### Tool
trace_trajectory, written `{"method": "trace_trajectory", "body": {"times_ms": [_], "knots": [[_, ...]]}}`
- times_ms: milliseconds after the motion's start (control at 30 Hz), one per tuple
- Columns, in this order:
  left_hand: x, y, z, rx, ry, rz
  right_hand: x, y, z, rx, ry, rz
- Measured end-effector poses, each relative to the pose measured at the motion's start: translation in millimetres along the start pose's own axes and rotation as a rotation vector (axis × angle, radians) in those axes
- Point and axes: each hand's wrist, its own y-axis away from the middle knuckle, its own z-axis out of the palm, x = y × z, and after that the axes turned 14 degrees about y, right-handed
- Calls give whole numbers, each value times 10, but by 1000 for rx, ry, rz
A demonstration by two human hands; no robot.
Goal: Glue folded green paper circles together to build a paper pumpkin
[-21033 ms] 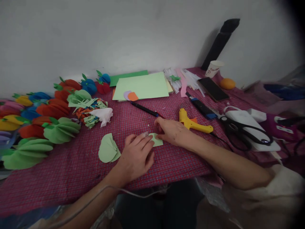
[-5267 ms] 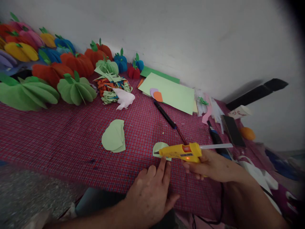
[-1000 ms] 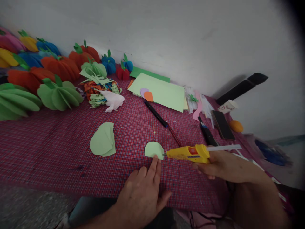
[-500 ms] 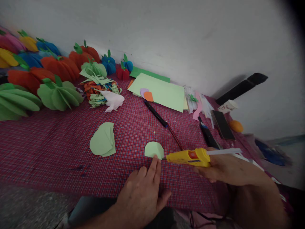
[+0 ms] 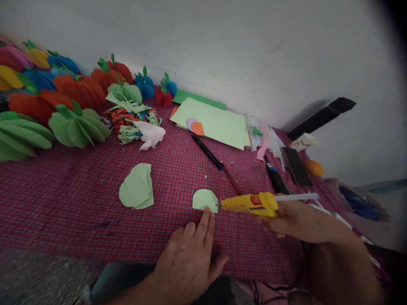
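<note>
A small light green paper piece [image 5: 203, 198] with a rounded top lies flat on the checked cloth. My left hand [image 5: 190, 254] rests with its fingers stretched out, the fingertips pressing the paper's lower edge. In my right hand [image 5: 295, 218] is a yellow glue gun [image 5: 249, 204], a pale glue stick jutting from its back. The gun's metal nozzle is at the right edge of the paper; whether it touches cannot be told. To the left lie several overlapping light green cut paper pieces [image 5: 135, 188].
Folded paper pumpkins [image 5: 79, 127] in several colours line the back left, beside a heap of paper scraps [image 5: 127, 120]. Light green sheets [image 5: 216, 123], a black pen [image 5: 206, 150], a phone [image 5: 297, 167], a paper cup [image 5: 304, 142] and an orange fruit [image 5: 314, 168] lie beyond my hands.
My right hand has moved the glue gun slightly up and left, its nozzle shifting from the paper's lower right corner up along its right edge. My left hand stays in place.
</note>
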Motion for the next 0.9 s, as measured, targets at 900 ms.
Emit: {"method": "trace_trajectory", "body": {"times_ms": [900], "knots": [[-6, -2, 25, 27, -9, 15, -88, -224, 26, 52, -141, -34]]}}
